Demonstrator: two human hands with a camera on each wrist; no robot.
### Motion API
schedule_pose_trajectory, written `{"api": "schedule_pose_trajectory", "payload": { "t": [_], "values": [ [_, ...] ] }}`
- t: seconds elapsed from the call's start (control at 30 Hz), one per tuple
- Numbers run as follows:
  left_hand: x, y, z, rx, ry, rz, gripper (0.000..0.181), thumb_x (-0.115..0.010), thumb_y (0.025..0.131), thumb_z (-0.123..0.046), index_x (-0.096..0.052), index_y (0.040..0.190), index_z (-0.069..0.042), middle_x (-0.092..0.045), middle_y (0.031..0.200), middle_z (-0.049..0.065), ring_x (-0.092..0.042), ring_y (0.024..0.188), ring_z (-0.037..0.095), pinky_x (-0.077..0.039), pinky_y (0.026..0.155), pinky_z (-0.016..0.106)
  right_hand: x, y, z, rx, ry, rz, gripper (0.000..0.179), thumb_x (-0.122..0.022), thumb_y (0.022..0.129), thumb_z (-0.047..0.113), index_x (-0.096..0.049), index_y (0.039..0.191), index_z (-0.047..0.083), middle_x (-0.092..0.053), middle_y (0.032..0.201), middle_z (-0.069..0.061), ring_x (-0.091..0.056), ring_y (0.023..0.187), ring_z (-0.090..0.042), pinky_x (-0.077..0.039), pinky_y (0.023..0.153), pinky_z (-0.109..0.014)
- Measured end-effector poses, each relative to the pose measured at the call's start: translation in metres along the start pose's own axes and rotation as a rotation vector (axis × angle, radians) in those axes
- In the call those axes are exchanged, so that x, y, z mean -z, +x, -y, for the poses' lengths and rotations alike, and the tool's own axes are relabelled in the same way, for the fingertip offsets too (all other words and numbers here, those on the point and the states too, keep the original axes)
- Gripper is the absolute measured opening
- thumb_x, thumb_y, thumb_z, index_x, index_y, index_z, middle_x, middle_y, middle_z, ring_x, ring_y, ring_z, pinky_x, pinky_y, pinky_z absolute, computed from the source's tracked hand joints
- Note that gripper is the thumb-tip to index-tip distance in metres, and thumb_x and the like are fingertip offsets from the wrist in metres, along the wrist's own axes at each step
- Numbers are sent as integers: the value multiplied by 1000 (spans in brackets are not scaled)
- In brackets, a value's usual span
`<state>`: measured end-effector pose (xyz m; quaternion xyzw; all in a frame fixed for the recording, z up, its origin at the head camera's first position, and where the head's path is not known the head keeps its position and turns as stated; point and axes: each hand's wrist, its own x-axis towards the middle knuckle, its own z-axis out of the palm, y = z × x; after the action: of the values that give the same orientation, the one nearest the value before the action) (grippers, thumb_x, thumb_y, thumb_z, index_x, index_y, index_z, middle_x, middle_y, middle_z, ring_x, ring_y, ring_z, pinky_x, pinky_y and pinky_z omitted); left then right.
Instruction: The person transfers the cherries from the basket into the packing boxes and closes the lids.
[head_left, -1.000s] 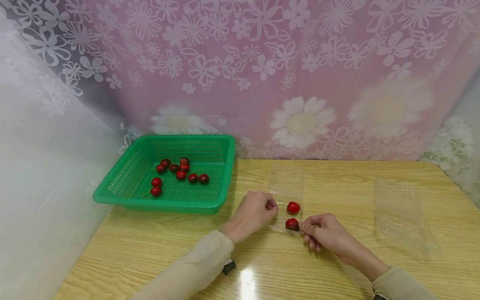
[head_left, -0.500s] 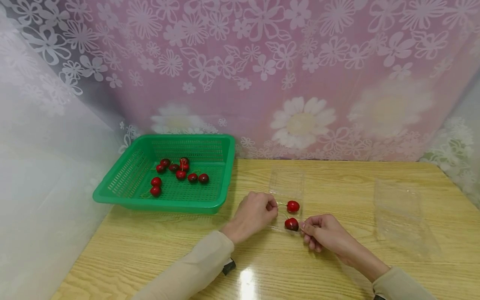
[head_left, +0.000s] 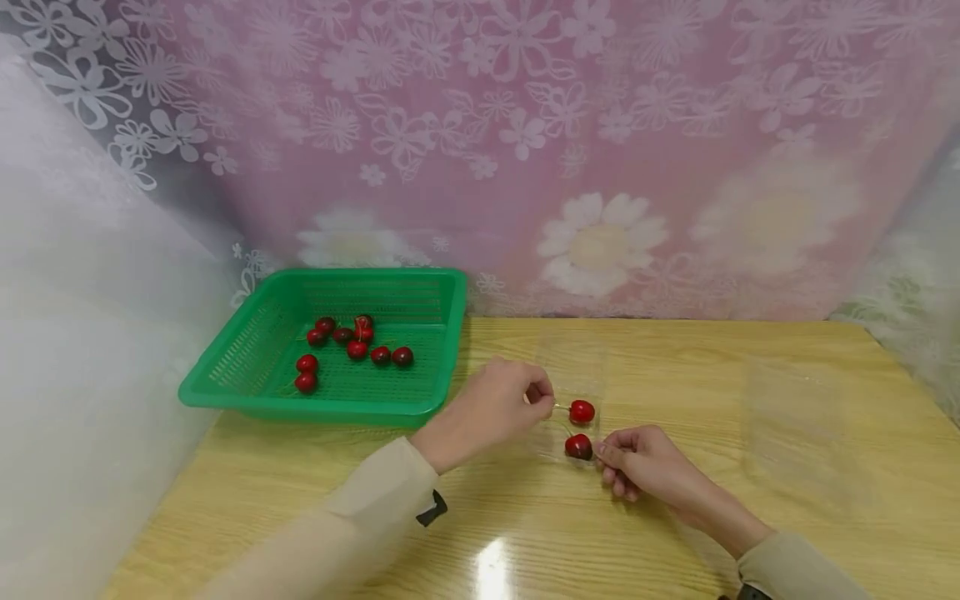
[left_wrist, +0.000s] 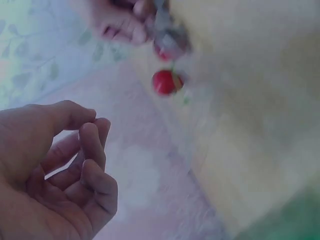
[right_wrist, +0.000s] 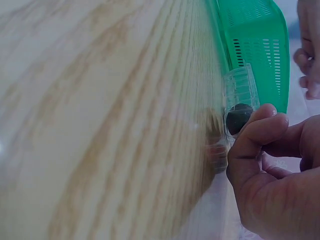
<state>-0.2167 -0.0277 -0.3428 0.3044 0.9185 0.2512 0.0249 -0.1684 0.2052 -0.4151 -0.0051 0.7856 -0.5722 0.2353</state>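
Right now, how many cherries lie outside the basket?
2, both in the clear box: the far cherry and the near cherry. The left hand may hide more.

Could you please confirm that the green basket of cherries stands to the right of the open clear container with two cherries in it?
Not quite: the head view shows the green basket to the left of the open clear container, not the right. The rest holds, with two cherries in the container and more cherries in the basket.
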Motion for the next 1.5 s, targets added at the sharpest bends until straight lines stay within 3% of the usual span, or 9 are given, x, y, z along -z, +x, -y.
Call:
{"api": "schedule_pose_trajectory", "payload": {
  "t": [0.13, 0.27, 0.47, 0.6, 0.77, 1.0, 1.17, 1.3, 1.5],
  "values": [
    [30, 6, 9, -15, 53, -17, 17, -62, 101, -23, -77, 95, -19, -75, 88, -7, -60, 64, 3, -49, 62, 21, -2, 1, 1, -1, 8, -2, 27, -52, 108, 19, -62, 91, -1, -62, 71, 0, -54, 60, -8, -47, 52, -22],
    [64, 15, 30, 2, 57, -61, 18, -61, 102, -25, -78, 100, -20, -75, 90, -6, -62, 63, 7, -51, 63, 26, -2, 1, 0, -10, 16, 3, 27, -53, 107, 18, -62, 92, -2, -62, 71, -1, -54, 60, -9, -47, 53, -21],
    [119, 29, 85, 110, 23, -118, 23, -59, 103, -27, -76, 112, -15, -75, 108, 2, -68, 82, 17, -55, 76, 37, -1, 1, -2, -11, 10, 0, 27, -52, 108, 18, -63, 93, -2, -62, 72, -1, -54, 60, -10, -47, 52, -22],
    [141, 27, 123, 185, -3, -165, 25, -56, 104, -25, -74, 115, -11, -73, 113, 9, -67, 95, 23, -54, 85, 42, 0, 1, -2, -4, 13, -1, 27, -52, 108, 19, -62, 93, -1, -62, 72, -1, -54, 60, -10, -47, 52, -22],
    [149, 19, 159, 248, 6, -165, 28, -55, 104, -21, -73, 117, -3, -72, 119, 17, -67, 104, 32, -54, 92, 49, 0, 2, -1, 4, 15, 2, 28, -53, 108, 20, -62, 92, -1, -62, 71, -1, -54, 59, -10, -47, 52, -22],
    [146, 13, 189, 361, 73, -35, 32, -55, 103, -18, -71, 121, 3, -69, 126, 25, -65, 113, 40, -52, 98, 57, 0, 1, -2, 4, 20, -5, 28, -53, 108, 19, -63, 92, -2, -62, 71, -1, -54, 59, -9, -47, 51, -22],
    [146, 6, 198, 528, 159, 80, 38, -56, 103, -24, -67, 130, 0, -63, 136, 26, -64, 116, 43, -55, 91, 58, -2, 2, -2, 0, 16, -8, 27, -53, 107, 18, -63, 92, -2, -62, 71, 0, -54, 58, -9, -47, 52, -22],
    [145, 2, 200, 651, 203, 155, 43, -57, 103, -30, -64, 136, -3, -58, 143, 25, -64, 112, 42, -55, 79, 49, -2, 2, -2, -6, 19, -9, 27, -53, 107, 19, -62, 92, -2, -62, 70, -1, -54, 58, -9, -47, 52, -21],
    [142, -4, 200, 688, 161, 137, 36, -57, 103, -20, -65, 133, -2, -62, 136, 25, -65, 105, 38, -51, 73, 42, -1, 3, -3, -9, 17, -14, 27, -52, 108, 18, -62, 92, -2, -62, 70, -1, -54, 58, -9, -46, 51, -21]
  ]
}}
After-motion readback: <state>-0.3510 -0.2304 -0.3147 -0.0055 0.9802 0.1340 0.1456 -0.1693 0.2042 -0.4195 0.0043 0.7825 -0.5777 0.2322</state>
